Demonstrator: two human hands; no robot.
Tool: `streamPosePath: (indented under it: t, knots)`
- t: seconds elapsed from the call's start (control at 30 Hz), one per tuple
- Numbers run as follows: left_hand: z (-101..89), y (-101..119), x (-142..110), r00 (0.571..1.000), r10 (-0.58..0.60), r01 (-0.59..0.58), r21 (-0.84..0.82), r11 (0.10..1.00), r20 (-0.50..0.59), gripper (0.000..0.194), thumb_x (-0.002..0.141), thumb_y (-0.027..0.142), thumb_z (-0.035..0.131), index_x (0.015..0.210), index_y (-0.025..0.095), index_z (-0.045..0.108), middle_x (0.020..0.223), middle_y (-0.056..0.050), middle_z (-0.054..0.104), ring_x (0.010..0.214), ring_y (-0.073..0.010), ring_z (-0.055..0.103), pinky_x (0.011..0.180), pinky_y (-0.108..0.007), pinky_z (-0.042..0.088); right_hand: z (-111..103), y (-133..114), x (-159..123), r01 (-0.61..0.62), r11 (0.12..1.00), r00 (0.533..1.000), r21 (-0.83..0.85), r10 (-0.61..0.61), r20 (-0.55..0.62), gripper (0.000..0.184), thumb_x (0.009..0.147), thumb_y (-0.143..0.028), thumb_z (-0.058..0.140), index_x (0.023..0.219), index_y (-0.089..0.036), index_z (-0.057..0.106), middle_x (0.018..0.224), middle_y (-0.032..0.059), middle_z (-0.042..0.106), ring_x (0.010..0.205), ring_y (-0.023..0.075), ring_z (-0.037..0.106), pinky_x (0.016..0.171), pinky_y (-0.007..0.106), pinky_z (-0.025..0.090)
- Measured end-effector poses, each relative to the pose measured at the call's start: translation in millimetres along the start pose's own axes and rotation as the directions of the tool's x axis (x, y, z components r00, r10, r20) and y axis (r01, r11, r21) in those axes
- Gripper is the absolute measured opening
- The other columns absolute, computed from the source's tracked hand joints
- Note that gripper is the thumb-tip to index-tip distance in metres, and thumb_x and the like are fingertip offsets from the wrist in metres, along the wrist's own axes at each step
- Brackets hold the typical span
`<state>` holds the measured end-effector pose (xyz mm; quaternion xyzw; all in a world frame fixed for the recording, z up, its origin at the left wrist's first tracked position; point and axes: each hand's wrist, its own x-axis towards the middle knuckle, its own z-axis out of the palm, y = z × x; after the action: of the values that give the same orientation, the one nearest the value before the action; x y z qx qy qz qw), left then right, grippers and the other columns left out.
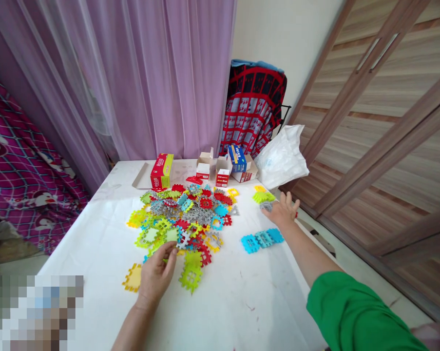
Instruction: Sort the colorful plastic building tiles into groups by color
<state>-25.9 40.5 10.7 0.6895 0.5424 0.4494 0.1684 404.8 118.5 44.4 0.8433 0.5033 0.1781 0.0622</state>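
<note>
1. The left hand (157, 268) is placed between a yellow piece (133, 278) and green pieces (191, 265) on the bench (220, 312). Its thumb and forefinger are brought nearly together at the near edge of the toothed pile (201, 214); whether anything is gripped cannot be told. If a tangled piece were pulled there, its neighbours could be dragged along by their teeth.
2. To the right of the pile, 3 blue pieces (263, 239) are laid in a row below the right forearm; they could be knocked askew if the arm were lowered.
3. The right hand (282, 212) is held with fingers spread wide, over a grey piece (266, 205) near the bench's right edge; no firm grip is seen. By a careless sweep, pieces could be tipped off.
4. Beyond, boxes (162, 170) and a white bag (281, 156) are set along the far edge.
</note>
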Motion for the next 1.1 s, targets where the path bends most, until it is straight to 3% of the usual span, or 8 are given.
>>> streamPosePath:
  t: [0.27, 0.8, 0.97, 1.1]
  knots:
    - [-1.7, -2, -1, 1.000, -0.013, 0.013, 0.015, 1.000, 0.010, 0.031, 0.086, 0.045, 0.049, 0.098, 0.022, 0.066, 0.073, -0.001, 0.075, 0.059, -0.0137, 0.069, 0.054, -0.021, 0.053, 10, 3, 7, 0.009, 1.000, 0.999, 0.002, -0.009, 0.053, 0.063, 0.082, -0.059, 0.044, 0.120, -0.013, 0.064, 0.153, 0.0180, 0.027, 0.142, 0.0364, 0.005, 0.107, 0.062, 0.007]
    - [-0.9, -12, -2, 0.997, -0.032, 0.031, 0.008, 0.999, 0.065, 0.033, 0.088, 0.046, 0.047, 0.105, 0.023, 0.064, 0.079, -0.001, 0.075, 0.061, -0.0140, 0.069, 0.057, -0.022, 0.055, 3, 6, 3, -0.003, 0.999, 0.992, 0.048, -0.003, 0.125, 0.059, 0.083, -0.055, 0.046, 0.122, -0.014, 0.062, 0.153, 0.0178, 0.027, 0.143, 0.0344, 0.006, 0.108, 0.061, 0.007]
    - [-0.7, -8, -1, 1.000, -0.025, 0.024, 0.021, 0.999, 0.017, 0.033, 0.086, 0.047, 0.049, 0.101, 0.022, 0.065, 0.075, -0.001, 0.074, 0.061, -0.0144, 0.069, 0.057, -0.022, 0.055, -6, 3, -3, 0.023, 0.996, 0.998, 0.085, -0.029, 0.064, 0.052, 0.084, -0.051, 0.048, 0.119, -0.015, 0.063, 0.152, 0.0169, 0.030, 0.142, 0.0349, 0.008, 0.107, 0.061, 0.010]
    - [-1.0, -6, -1, 0.999, -0.051, 0.051, 0.014, 0.999, 0.000, 0.032, 0.086, 0.046, 0.048, 0.100, 0.022, 0.065, 0.075, -0.002, 0.075, 0.061, -0.0145, 0.069, 0.057, -0.023, 0.055, -20, -15, -13, 0.112, 0.980, 0.994, 0.164, -0.109, -0.030, 0.040, 0.085, -0.040, 0.051, 0.116, -0.020, 0.066, 0.149, 0.0144, 0.036, 0.140, 0.0339, 0.016, 0.107, 0.058, 0.014]
